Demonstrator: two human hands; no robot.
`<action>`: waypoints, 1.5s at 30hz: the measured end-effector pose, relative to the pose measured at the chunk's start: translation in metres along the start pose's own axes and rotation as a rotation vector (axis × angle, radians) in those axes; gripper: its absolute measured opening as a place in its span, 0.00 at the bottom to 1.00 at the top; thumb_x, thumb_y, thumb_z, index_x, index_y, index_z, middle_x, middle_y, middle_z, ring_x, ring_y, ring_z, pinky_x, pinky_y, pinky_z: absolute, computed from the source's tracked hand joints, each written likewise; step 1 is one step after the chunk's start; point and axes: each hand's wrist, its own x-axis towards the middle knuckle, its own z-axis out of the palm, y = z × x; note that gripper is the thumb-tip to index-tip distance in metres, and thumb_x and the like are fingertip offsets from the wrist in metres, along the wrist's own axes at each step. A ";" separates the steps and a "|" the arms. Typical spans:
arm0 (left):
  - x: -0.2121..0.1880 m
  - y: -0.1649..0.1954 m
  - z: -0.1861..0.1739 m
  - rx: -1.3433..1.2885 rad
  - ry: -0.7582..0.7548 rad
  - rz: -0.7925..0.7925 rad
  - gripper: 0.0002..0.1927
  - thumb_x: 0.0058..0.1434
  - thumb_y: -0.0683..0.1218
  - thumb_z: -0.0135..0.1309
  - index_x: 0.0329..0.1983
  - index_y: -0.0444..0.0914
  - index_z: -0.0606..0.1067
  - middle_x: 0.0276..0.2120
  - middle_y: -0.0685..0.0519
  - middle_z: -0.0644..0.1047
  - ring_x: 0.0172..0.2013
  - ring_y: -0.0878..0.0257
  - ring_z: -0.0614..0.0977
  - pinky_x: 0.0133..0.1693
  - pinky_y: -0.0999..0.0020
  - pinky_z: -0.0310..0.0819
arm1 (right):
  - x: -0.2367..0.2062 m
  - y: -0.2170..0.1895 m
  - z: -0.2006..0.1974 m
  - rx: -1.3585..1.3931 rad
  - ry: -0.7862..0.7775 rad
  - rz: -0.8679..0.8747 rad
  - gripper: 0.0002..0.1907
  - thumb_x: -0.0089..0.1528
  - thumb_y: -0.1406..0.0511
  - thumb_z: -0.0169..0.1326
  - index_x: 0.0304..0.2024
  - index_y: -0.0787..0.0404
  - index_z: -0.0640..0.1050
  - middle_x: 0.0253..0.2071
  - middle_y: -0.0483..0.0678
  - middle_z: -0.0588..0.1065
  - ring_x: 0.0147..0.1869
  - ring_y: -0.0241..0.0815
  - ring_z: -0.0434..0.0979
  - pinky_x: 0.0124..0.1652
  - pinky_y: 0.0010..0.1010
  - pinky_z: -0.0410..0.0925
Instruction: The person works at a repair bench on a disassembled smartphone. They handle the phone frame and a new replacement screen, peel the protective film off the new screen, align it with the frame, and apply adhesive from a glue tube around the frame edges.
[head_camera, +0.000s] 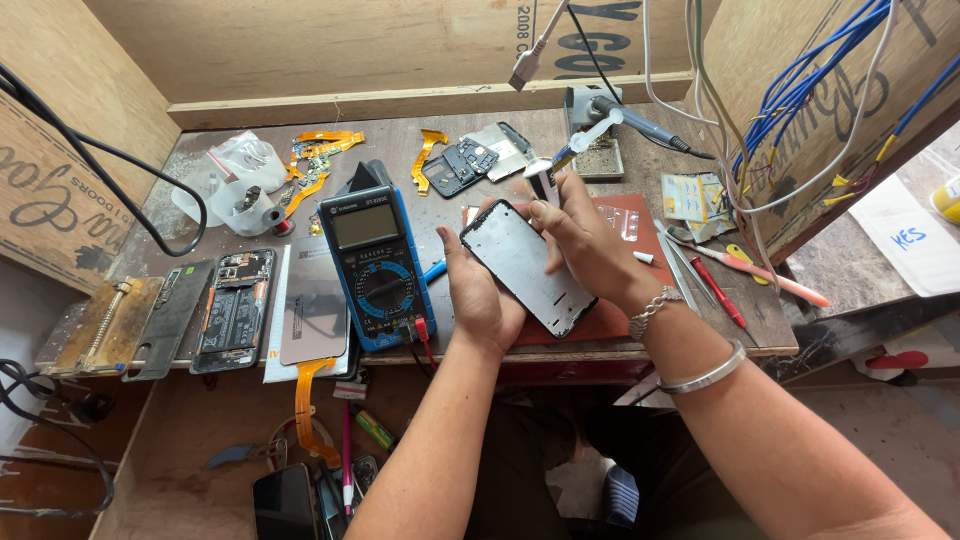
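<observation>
Both forearms reach up from the lower edge, the left hand (480, 300) cupping the lower side of a black rectangular phone frame with a pale inner plate (527, 265), held tilted above the near edge of the worn wooden table (400, 140). Meanwhile the right hand (585, 245) grips the frame's upper right edge while also pinching a small white tube with a dark tip (545, 180). Just left of the hands lies a blue-cased digital multimeter (375, 265), beside a bare opened phone body (232, 310).
</observation>
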 end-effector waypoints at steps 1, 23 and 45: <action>0.000 0.000 0.001 -0.007 -0.023 0.006 0.39 0.69 0.73 0.29 0.68 0.41 0.61 0.56 0.45 0.74 0.58 0.49 0.74 0.63 0.47 0.64 | 0.002 -0.003 0.001 -0.040 0.036 -0.006 0.20 0.70 0.57 0.46 0.57 0.64 0.64 0.48 0.53 0.76 0.38 0.21 0.73 0.26 0.18 0.71; 0.001 0.001 0.001 -0.013 0.001 -0.002 0.40 0.69 0.73 0.29 0.70 0.41 0.61 0.58 0.45 0.73 0.60 0.51 0.74 0.64 0.50 0.64 | 0.000 -0.001 0.007 0.103 0.003 0.004 0.20 0.70 0.58 0.45 0.57 0.64 0.63 0.42 0.47 0.71 0.25 0.28 0.69 0.27 0.21 0.68; 0.001 -0.003 -0.003 0.022 0.011 0.026 0.41 0.69 0.74 0.30 0.69 0.39 0.63 0.56 0.46 0.73 0.58 0.53 0.74 0.65 0.52 0.64 | -0.034 -0.015 0.008 0.099 -0.010 0.124 0.21 0.66 0.58 0.54 0.54 0.62 0.64 0.41 0.48 0.70 0.29 0.30 0.71 0.23 0.23 0.69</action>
